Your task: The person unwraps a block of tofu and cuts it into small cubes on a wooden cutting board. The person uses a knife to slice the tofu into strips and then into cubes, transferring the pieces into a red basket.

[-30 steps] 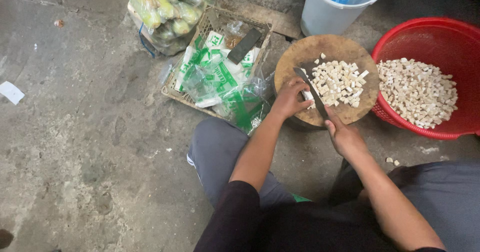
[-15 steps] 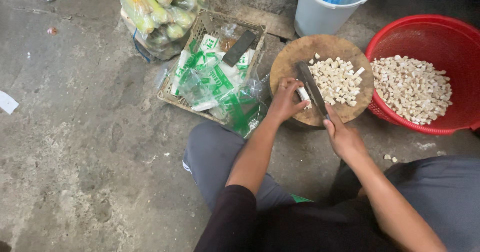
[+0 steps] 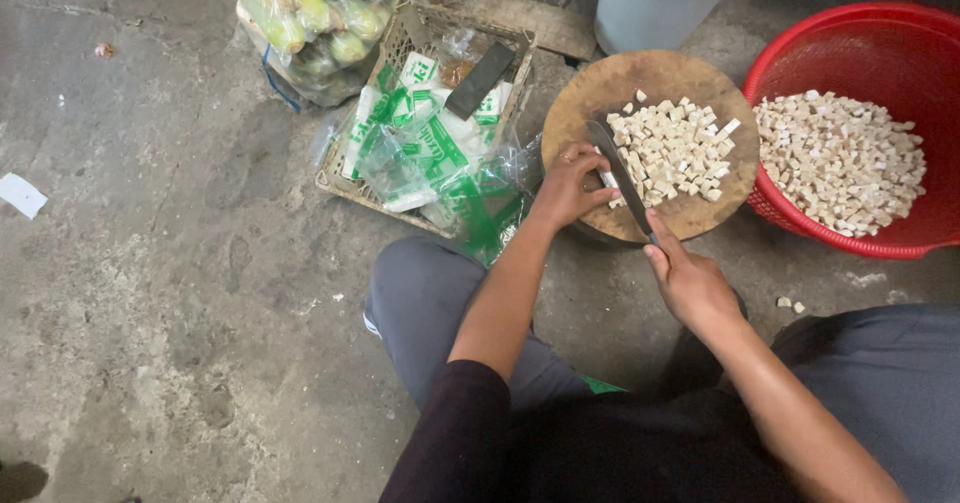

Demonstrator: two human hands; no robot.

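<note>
A round wooden chopping block [image 3: 610,93] stands on the concrete floor with a heap of pale cut cubes [image 3: 672,148] on it. My right hand [image 3: 690,283] grips the handle of a dark-bladed knife [image 3: 620,175], whose blade lies across the block's near left part. My left hand [image 3: 567,188] rests on the block just left of the blade, fingers curled over a small white piece beside it. A red mesh basket [image 3: 900,33] to the right of the block holds many more of the same cubes.
A shallow wire tray [image 3: 340,178] with green-and-white plastic wrappers and a dark flat bar sits left of the block. A bag of corn cobs [image 3: 315,13] lies behind it, a pale bucket [image 3: 645,8] at the back. My knees are below.
The view has shifted a little. My hands and the knife stay at the block's near left, with only slight movement of the blade.
</note>
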